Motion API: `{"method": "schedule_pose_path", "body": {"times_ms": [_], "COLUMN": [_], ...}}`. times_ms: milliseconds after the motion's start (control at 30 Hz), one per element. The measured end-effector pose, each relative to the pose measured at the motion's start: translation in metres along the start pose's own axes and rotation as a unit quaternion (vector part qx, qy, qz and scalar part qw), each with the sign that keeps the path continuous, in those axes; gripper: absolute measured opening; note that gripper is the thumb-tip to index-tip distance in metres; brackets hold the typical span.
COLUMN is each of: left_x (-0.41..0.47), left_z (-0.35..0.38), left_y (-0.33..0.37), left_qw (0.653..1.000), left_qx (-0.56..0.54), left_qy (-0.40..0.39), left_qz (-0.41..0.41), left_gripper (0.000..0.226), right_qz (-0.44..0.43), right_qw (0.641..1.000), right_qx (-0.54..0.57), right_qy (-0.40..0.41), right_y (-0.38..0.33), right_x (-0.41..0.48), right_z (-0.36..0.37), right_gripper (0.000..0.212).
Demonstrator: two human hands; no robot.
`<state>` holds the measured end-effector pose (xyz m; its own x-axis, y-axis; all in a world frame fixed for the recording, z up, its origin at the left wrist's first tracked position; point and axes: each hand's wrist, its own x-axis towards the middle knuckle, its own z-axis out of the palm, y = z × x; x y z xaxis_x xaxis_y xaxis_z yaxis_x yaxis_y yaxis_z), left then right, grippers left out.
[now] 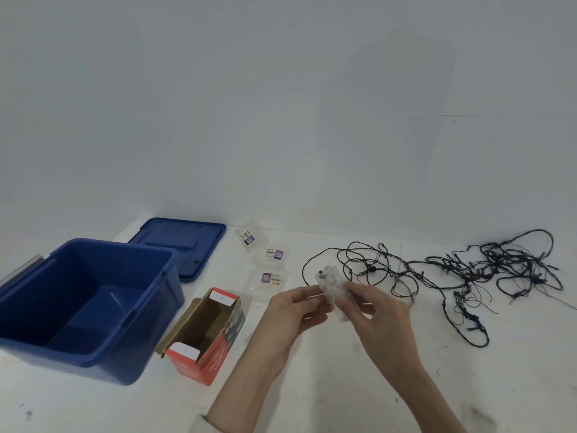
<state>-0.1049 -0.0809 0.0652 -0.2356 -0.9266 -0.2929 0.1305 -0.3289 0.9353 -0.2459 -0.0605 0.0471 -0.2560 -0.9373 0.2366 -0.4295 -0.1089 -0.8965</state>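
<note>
**Both hands on the pack, wire loose on the counter**

Left hand [293,310]: fingers curled, pinching the left edge of the pack [331,285]. Right hand [374,310]: thumb and fingers gripping its right side. So it's a two-handed hold, with neither hand free.

Pack: small clear plastic box held up off the counter [343,395], roughly centre of view. It is tilted, top end leaning left and away from the person. There is a dark bit at the top end; I can't tell what it is.

Wire [468,270]: thin, black, with small nubs along it. It leaves the pack's top end, loops across the counter and ends in a dense tangle well to the right. The tangle lies flat and neither hand touches it.

Left side of the counter:
- Bin [150,348]: blue, open, upright, at the far left.
- Lid [181,245]: blue, lying flat behind the bin, its near edge hidden by the bin's rim.
- Carton [209,357]: red and brown, on its side, flaps open, just right of the bin. The inside looks bare cardboard.
- Cases [271,260]: three clear ones with printed labels, in a loose row between the lid and the hands, the near two touching or overlapping.

A pale sleeve [199,423] shows on the left forearm at the bottom edge.
</note>
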Motion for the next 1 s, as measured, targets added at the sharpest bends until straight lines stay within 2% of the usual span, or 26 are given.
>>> {"method": "schedule_pose_path", "body": {"times_ms": [67, 133, 200, 267, 367, 433, 500, 600, 667, 700, 767, 833, 900, 1000], "left_x": [0.007, 0.025, 0.054, 0.083, 0.111, 0.122, 0.127, 0.128, 0.124, 0.12, 0.108, 0.089, 0.07, 0.05], "left_z": [-0.008, -0.02, -0.039, -0.056, -0.073, -0.076, -0.074, -0.069, -0.065, -0.063, -0.056, -0.045, -0.032, -0.019], "left_y": [0.003, 0.006, 0.004, 0.001, -0.009, -0.016, -0.022, -0.021, -0.017, -0.015, -0.011, -0.007, -0.006, -0.004], "left_qw": [0.999, 0.985, 0.929, 0.866, 0.811, 0.78, 0.747, 0.713, 0.725, 0.749, 0.817, 0.854, 0.854, 0.846], "left_qx": [0.054, 0.168, 0.35, 0.481, 0.565, 0.604, 0.644, 0.68, 0.669, 0.648, 0.571, 0.506, 0.486, 0.47], "left_qy": [-0.003, 0.043, 0.103, 0.13, 0.136, 0.127, 0.119, 0.126, 0.126, 0.117, 0.081, 0.039, 0.011, -0.023], "left_qz": [0.001, 0.028, 0.058, 0.039, -0.066, -0.107, -0.115, -0.112, -0.099, -0.078, 0.006, 0.109, 0.187, 0.25], "left_gripper": [0.024, 0.026, 0.039, 0.057, 0.094, 0.112, 0.117, 0.111, 0.109, 0.109, 0.108, 0.106, 0.103, 0.1], "right_qz": [0.041, 0.081, 0.099, 0.106, 0.112, 0.115, 0.114, 0.113, 0.112, 0.113, 0.122, 0.127, 0.125, 0.123], "right_qw": [0.999, 0.994, 0.99, 0.988, 0.988, 0.989, 0.99, 0.99, 0.989, 0.988, 0.978, 0.964, 0.944, 0.921], "right_qx": [0.035, 0.073, 0.101, 0.112, 0.101, 0.092, 0.086, 0.082, 0.093, 0.108, 0.167, 0.235, 0.306, 0.369], "right_qy": [-0.003, -0.001, 0.002, 0.003, 0.0, -0.004, -0.005, -0.006, -0.001, 0.004, 0.009, 0.007, 0.004, -0.005], "right_y": [0.005, 0.008, 0.009, 0.009, 0.01, 0.012, 0.014, 0.014, 0.014, 0.014, 0.01, 0.002, -0.011, -0.028], "right_x": [0.004, 0.008, 0.011, 0.012, 0.012, 0.011, 0.012, 0.012, 0.012, 0.013, 0.014, 0.017, 0.021, 0.027], "right_z": [0.001, 0.001, -0.001, -0.002, -0.003, -0.005, -0.006, -0.009, -0.013, -0.015, -0.019, -0.023, -0.027, -0.033], "right_gripper": [0.022, 0.021, 0.019, 0.024, 0.022, 0.021, 0.02, 0.02, 0.02, 0.02, 0.019, 0.019, 0.019, 0.018]}}
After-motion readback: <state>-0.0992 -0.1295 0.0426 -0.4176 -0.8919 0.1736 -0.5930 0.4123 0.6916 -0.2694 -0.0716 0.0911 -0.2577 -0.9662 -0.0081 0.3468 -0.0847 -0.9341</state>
